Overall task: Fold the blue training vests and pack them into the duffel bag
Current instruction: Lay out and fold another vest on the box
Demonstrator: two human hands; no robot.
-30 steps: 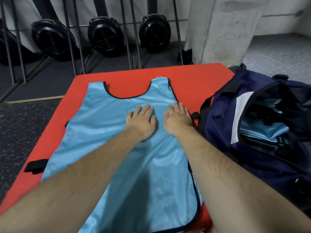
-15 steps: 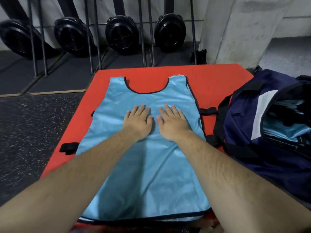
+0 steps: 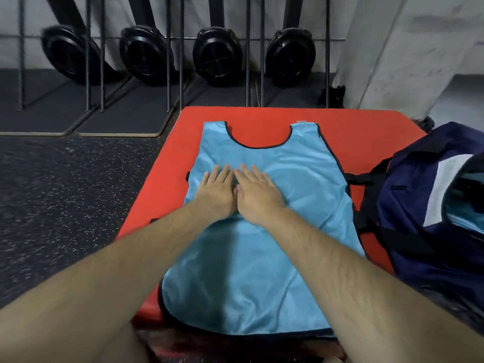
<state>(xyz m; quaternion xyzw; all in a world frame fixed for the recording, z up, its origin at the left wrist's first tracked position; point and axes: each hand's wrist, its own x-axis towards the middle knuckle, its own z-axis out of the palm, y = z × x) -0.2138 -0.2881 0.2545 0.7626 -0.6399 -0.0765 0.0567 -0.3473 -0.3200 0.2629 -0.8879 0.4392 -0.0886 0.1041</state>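
a light blue training vest (image 3: 262,258) with dark trim is lying spread flat on a red pad (image 3: 353,127), its neck opening pointing away from the person and its hem reaching the pad's near edge. both bare forearms are stretching forward over the lower half of the vest. the left hand (image 3: 216,191) is lying palm down on the chest area, fingers straight and slightly fanned, its grip released and grasping nothing. the right hand (image 3: 258,195) is lying palm down just beside it, the two hands touching where the thumbs are meeting, its fingers also straight and its grip likewise released, only pressing on the cloth. the fabric to the right of the hands is showing soft ripples. a navy duffel bag (image 3: 408,205) is sitting at the right side of the pad, partly on it, just beside the vest's right edge, and its top is gaping open. light blue fabric (image 3: 468,218) is showing inside the opening, next to a white panel (image 3: 442,189). a black strap (image 3: 358,176) is running from the bag toward the vest's side. beyond the pad, four black round discs (image 3: 213,55) are leaning along the wall behind upright metal bars (image 3: 247,74). a concrete pillar (image 3: 392,48) is rising at the upper right, and dark speckled floor (image 3: 65,192) is spreading out to the left.
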